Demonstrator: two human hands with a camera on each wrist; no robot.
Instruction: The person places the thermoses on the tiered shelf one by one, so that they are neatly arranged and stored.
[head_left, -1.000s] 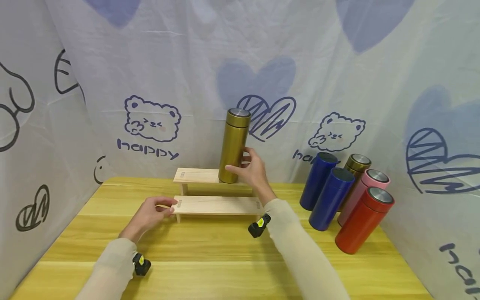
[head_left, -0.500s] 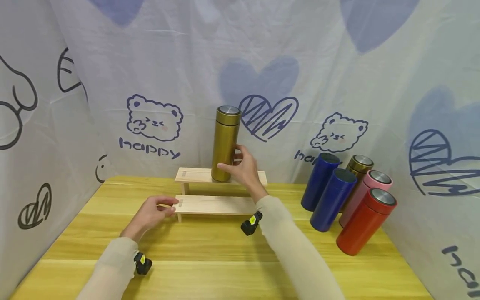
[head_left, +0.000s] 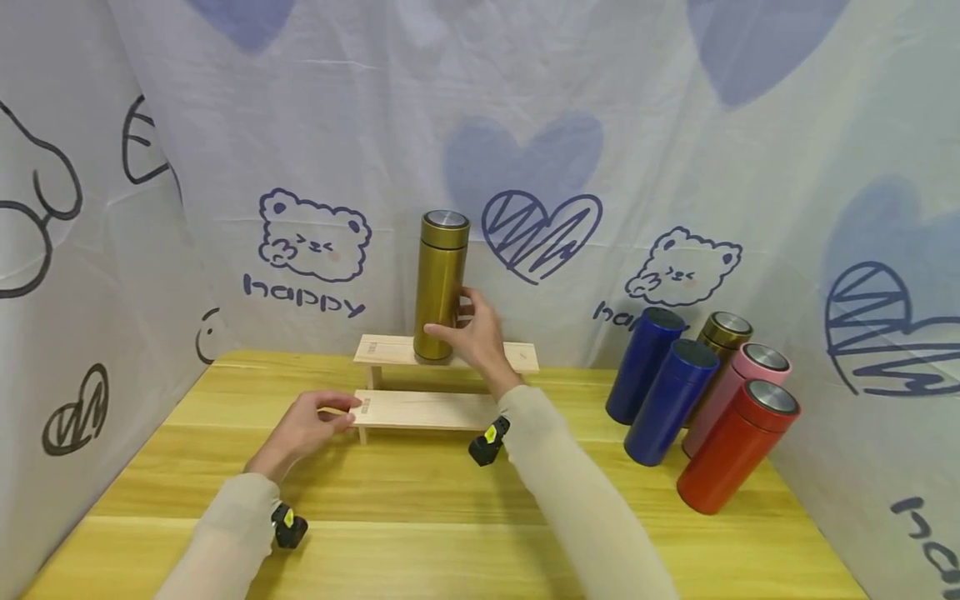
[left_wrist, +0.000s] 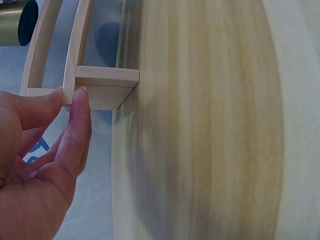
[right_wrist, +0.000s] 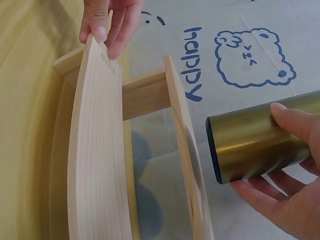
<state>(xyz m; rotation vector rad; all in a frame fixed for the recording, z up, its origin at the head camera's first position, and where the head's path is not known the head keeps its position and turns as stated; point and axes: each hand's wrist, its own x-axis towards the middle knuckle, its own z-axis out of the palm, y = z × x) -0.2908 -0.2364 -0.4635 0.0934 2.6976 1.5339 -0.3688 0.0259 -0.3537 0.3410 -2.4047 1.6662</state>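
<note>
A gold thermos bottle (head_left: 441,283) is upright in my right hand (head_left: 477,333), whose thumb and fingers grip its lower part. In the right wrist view, a small gap shows between the bottle's dark base and the upper step of a two-step wooden rack (right_wrist: 102,150). My left hand (head_left: 307,429) pinches the left end of the lower step between thumb and fingers, as the left wrist view also shows. The bottle is over the left half of the upper step. My right forearm covers the right end of the lower step.
On the right of the wooden table (head_left: 420,533) stand two blue bottles (head_left: 671,402), a darker gold bottle (head_left: 726,329), a pink bottle (head_left: 738,392) and a red bottle (head_left: 738,446), close together. A printed curtain (head_left: 390,100) hangs behind the rack.
My right hand has carried the gold thermos bottle leftward along the upper step, exposing that step's right end. My left hand keeps its pinch on the lower step.
</note>
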